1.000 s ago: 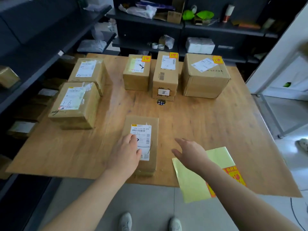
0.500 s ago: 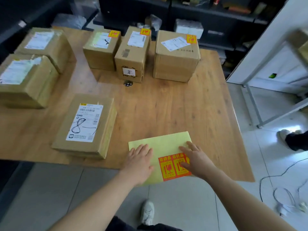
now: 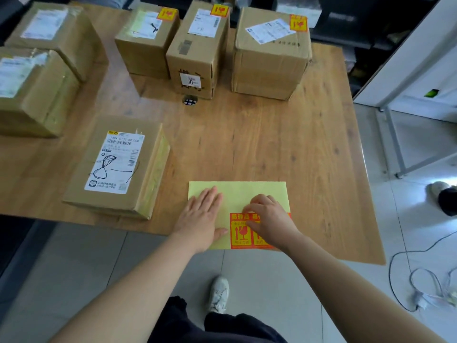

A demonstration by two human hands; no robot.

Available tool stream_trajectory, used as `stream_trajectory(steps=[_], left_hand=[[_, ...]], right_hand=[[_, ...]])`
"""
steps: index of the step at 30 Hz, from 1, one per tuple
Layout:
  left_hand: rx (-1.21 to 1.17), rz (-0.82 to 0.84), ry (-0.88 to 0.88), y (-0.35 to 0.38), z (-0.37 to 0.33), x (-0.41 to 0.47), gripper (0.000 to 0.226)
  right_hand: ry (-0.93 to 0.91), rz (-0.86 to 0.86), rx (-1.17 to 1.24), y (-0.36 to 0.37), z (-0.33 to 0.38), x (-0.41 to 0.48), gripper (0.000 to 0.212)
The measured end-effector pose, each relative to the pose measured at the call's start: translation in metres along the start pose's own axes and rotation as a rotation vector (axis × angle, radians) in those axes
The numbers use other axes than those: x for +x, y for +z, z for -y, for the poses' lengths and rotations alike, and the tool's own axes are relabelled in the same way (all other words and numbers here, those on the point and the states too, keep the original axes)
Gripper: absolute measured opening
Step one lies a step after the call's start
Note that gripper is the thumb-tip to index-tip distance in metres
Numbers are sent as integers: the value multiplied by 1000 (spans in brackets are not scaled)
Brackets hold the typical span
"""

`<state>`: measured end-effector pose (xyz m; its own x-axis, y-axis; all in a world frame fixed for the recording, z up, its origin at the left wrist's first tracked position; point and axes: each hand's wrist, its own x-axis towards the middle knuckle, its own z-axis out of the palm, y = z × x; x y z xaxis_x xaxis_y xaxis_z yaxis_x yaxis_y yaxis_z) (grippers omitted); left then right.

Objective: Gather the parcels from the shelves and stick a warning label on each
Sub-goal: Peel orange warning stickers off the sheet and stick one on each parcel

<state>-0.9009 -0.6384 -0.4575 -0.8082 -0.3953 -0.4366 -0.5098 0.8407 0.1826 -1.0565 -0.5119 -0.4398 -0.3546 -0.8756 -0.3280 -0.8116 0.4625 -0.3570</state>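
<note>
Stands at the near edge of the wooden table, looking down on it. Presses the left hand flat, fingers straight and together, on the left part of the yellow backing sheet lying at that edge. Rests the right hand on the sheet's right part, fingers curled, tips at the top edge of the orange warning labels; cannot tell whether pinching a label edge or only touching it. Covers most of the right-hand label of the pair.

Has the flat parcel lying near the sheet on its left, apart from it, white shipping slip up with a black scrawl across it.

Farther back, faces three parcels in a row: small back parcel, middle back parcel just beside it, large back parcel a little apart, each with an orange label on a top corner. Also a small round checkered thing just in front of the middle one.

At the left edge, has the far left parcel and the near left parcel close together, both taped, white slips up.
</note>
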Motion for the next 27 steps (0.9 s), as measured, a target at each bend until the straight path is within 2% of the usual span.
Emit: stream_trajectory(steps=[4, 9, 13, 17, 22, 27], left_hand=[[-8, -4, -2, 1, 0, 0, 85], [-28, -9, -1, 3, 1, 1, 86], [-41, -13, 20, 5, 5, 1, 89], [-38, -19, 33, 5, 9, 1, 90], [-51, -20, 34, 6, 9, 1, 92], [-62, -27, 36, 5, 9, 1, 92]], right_hand=[[4, 1, 19, 1, 0, -1, 22], [-46, 40, 0, 2, 9, 5, 36], [-81, 46, 11, 5, 14, 8, 30], [-83, 65, 32, 6, 11, 12, 16], [-111, 85, 25, 2, 11, 14, 29], [-121, 110, -11, 2, 9, 15, 18]])
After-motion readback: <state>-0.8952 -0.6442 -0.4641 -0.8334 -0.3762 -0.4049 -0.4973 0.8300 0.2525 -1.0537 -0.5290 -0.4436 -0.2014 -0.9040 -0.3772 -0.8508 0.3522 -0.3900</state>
